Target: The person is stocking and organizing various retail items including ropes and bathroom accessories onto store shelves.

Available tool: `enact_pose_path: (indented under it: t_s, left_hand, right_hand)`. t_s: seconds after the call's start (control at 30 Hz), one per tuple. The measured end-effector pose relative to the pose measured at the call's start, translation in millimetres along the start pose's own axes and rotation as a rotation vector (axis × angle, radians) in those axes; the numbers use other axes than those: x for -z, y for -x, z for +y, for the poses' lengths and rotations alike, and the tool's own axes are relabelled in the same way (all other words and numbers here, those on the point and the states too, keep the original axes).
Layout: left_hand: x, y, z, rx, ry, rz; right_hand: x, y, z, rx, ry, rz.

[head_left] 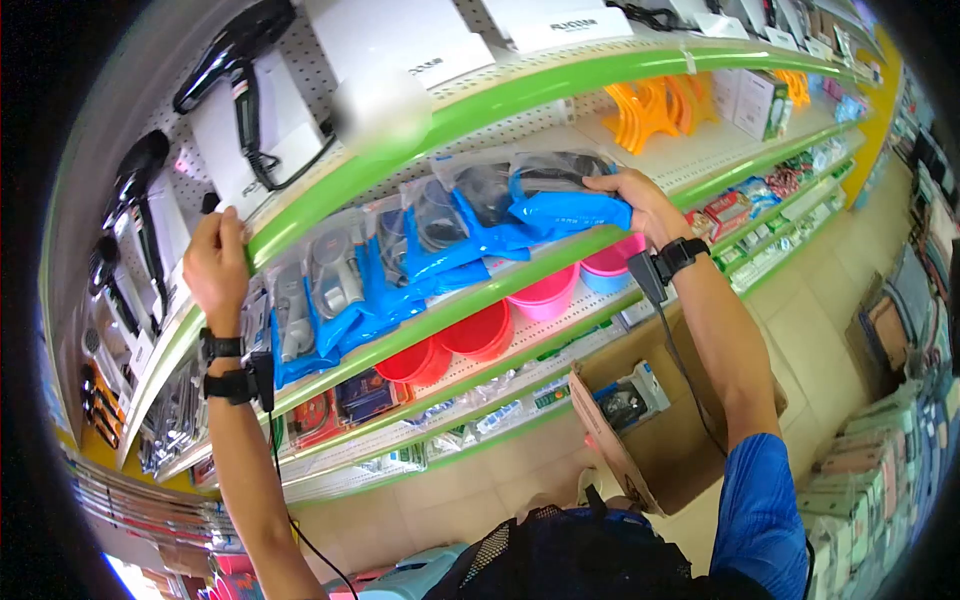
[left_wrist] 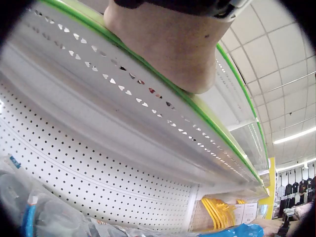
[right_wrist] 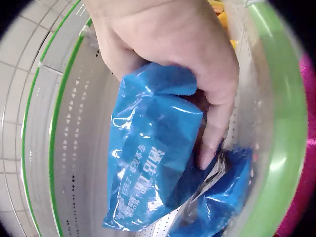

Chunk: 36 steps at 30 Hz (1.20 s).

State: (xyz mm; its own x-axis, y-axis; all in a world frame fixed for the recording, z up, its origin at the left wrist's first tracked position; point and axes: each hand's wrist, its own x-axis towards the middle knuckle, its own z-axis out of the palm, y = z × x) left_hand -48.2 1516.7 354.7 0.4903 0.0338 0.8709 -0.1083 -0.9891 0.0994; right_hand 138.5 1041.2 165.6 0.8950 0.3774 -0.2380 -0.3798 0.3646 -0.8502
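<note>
My right hand (head_left: 645, 205) grips the rightmost blue-and-clear plastic bag (head_left: 570, 210), which has a black item inside. In the right wrist view, fingers curl round the bag's blue end (right_wrist: 153, 143), which carries white lettering. This bag sits at the end of a row of similar bags (head_left: 435, 220) with grey and dark items inside, along the middle shelf. My left hand (head_left: 215, 270) rests at the green front edge of the upper shelf (head_left: 300, 225); in the left wrist view its fingers are hidden above that edge.
Black hair dryers (head_left: 240, 60) and white boxes stand on the upper shelf. Orange hangers (head_left: 650, 110) are right of the bags. Red tubs (head_left: 480, 335) and a pink tub (head_left: 548, 295) sit one shelf lower. An open cardboard box (head_left: 680, 440) holding a package (head_left: 630, 400) is on the floor.
</note>
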Motion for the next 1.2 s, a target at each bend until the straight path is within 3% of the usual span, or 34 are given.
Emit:
enact_pose_path:
  t_s: [0.07, 0.2, 0.33, 0.4, 0.47, 0.5, 0.67, 0.73, 0.8, 0.83, 0.93, 1.07, 1.13, 1.2]
  left_hand:
    - [-2.1, 1.6, 4.4, -0.012, 0.005, 0.035]
    - [-3.3, 1.6, -5.5, -0.007, 0.023, 0.005]
    - [-8.8, -1.0, -35.6, 0.040, -0.040, -0.055]
    - [-9.4, -12.5, -79.5, 0.048, -0.121, -0.114]
    - [-11.8, -12.5, -87.2, -0.043, -0.112, -0.052]
    - [-9.3, -14.8, -92.0, 0.015, -0.135, -0.091]
    - [-6.8, -25.2, -140.4, 0.091, 0.033, -0.123]
    - [1.1, -34.5, -168.8, -0.077, -0.162, -0.166]
    - [6.0, -30.2, -143.4, 0.001, -0.237, -0.130]
    - [8.7, -27.2, -141.7, 0.022, -0.235, -0.112]
    - [14.0, -28.7, -148.9, 0.010, -0.196, -0.104]
    - [20.1, -32.3, -159.6, -0.011, -0.188, -0.102]
    - [23.9, -33.1, -164.2, -0.019, -0.185, -0.096]
    - [28.4, -34.9, -168.2, -0.030, -0.183, -0.086]
  right_hand:
    - [15.0, 23.7, 15.8, 0.243, -0.023, -0.072]
    - [43.7, 117.2, 34.8, 0.305, -0.010, -0.026]
    - [77.5, 212.3, 56.9, 0.308, 0.086, 0.214]
    - [131.2, 245.7, 84.5, 0.243, 0.119, 0.225]
    - [155.2, 278.2, 106.9, 0.151, 0.126, 0.251]
    - [161.3, 289.2, 116.9, 0.102, 0.135, 0.251]
    - [200.0, 257.0, 233.8, -0.159, 0.120, 0.588]
    - [226.3, 232.6, 294.5, -0.259, 0.349, 0.643]
    - [219.6, 206.0, 337.7, -0.249, 0.187, 0.760]
    - [234.6, 188.1, 363.8, -0.386, 0.231, 0.825]
    - [237.9, 156.7, 404.6, -0.344, 0.126, 0.904]
    - [241.7, 125.2, 460.9, -0.310, -0.088, 0.881]
    - [255.5, 117.8, 498.4, -0.301, 0.311, 0.660]
    - [260.5, 112.2, 524.7, -0.325, 0.331, 0.635]
